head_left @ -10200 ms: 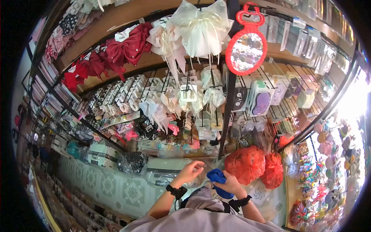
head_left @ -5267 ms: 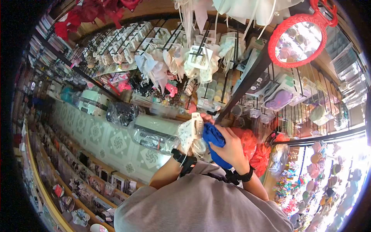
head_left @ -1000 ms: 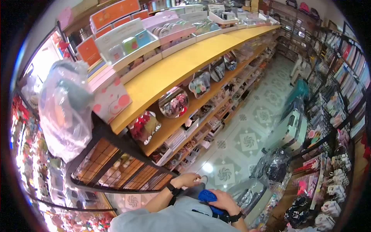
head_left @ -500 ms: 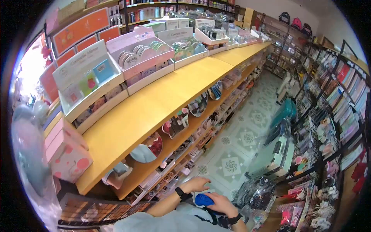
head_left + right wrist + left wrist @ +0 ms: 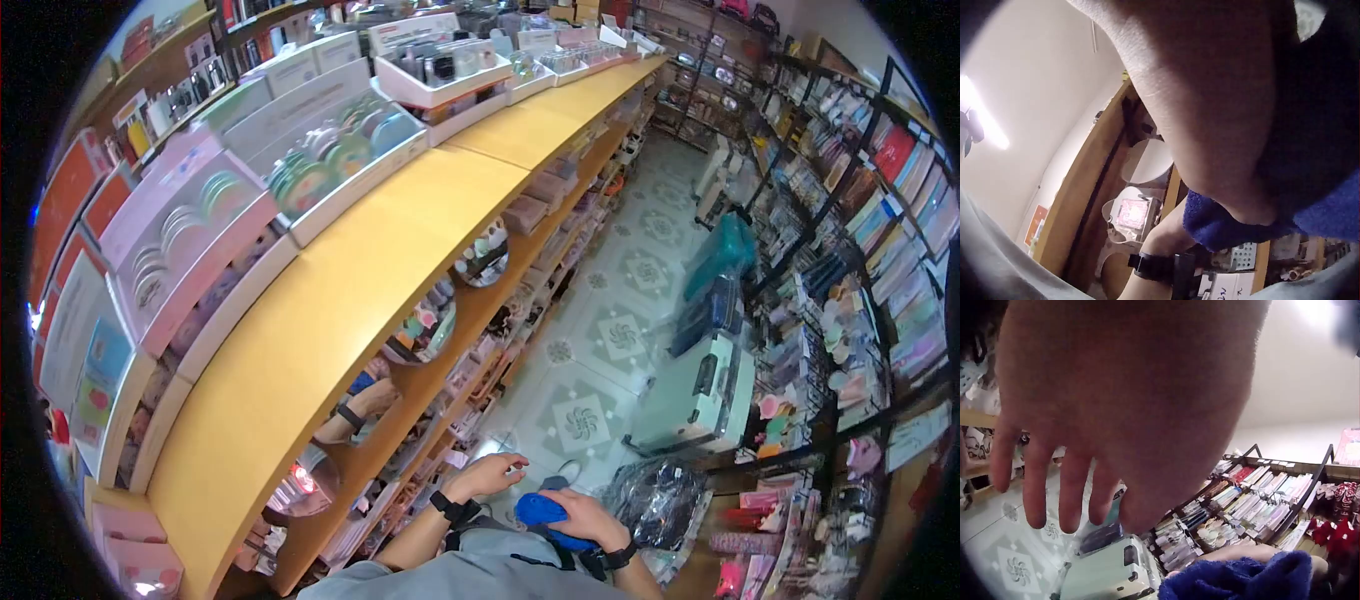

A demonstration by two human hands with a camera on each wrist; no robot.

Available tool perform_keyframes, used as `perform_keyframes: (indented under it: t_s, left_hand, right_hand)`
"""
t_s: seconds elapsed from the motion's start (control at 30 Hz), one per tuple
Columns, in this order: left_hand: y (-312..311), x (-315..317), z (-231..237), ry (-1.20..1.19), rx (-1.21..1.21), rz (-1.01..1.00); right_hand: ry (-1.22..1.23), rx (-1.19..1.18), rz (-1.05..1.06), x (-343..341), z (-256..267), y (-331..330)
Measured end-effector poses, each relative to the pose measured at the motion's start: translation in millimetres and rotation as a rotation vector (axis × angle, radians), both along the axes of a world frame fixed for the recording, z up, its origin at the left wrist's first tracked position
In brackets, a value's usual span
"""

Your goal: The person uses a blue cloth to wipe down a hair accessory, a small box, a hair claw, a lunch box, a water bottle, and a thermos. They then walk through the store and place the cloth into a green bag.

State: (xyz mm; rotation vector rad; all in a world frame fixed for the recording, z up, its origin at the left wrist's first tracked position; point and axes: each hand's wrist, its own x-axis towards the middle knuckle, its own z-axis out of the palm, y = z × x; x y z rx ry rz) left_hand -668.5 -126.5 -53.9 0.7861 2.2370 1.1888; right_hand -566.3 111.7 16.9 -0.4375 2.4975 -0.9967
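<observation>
My right hand point(image 5: 590, 518) grips a bunched blue cloth point(image 5: 540, 509) in front of my body; its fuzzy towel-like pile shows in the left wrist view, where the cloth point(image 5: 1241, 578) fills the bottom edge. Seen from the right wrist, the thumb of the right hand point(image 5: 1210, 125) presses over the cloth point(image 5: 1213, 225), and much of the grip is in shadow. My left hand point(image 5: 488, 476) holds nothing. It hovers just left of the cloth, its fingers point(image 5: 1072, 494) extended and slightly spread in the left wrist view.
A long yellow shelf top point(image 5: 340, 290) with boxed goods runs along the left, round mirrors point(image 5: 482, 255) below it. On the right of the tiled aisle point(image 5: 580, 415) stand a pale green suitcase point(image 5: 695, 400), a teal wrapped one point(image 5: 720, 255) and a plastic-wrapped black bundle point(image 5: 655, 505). Racks point(image 5: 840, 290) line the right side.
Some seconds ago the person faced a hair accessory rack, the left hand at a carded white item. Now the view has turned along the aisle, the left hand is free, and the blue cloth stays in the right.
</observation>
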Motion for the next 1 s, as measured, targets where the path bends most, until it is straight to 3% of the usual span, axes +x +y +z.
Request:
perform_keyframes:
  t_s: [0.2,0.27,0.47,0.53,0.63,0.83,1.0]
  left_hand:
    - [84,-96,7,0.055,0.089,0.256]
    - [120,-132,34,0.127,0.101,0.391]
    - [196,-240,73,-0.086,0.541,0.603]
    - [208,-267,95,-0.297,0.747,0.672]
    - [218,-303,115,-0.415,0.927,0.788]
    - [227,-391,105,-0.514,1.058,0.94]
    - [228,-466,102,-0.71,1.285,0.976]
  right_hand:
    - [0.056,-0.008,0.034,-104,-13,89]
    - [0.083,-0.012,0.054,-139,-6,118]
    - [0.173,-0.071,0.08,-227,24,207]
    - [0.152,-0.029,0.081,-248,26,228]
    - [0.141,-0.059,0.064,-277,24,252]
    - [0.092,-0.176,0.056,-321,0,273]
    - [0.108,-0.11,0.034,-374,-6,301]
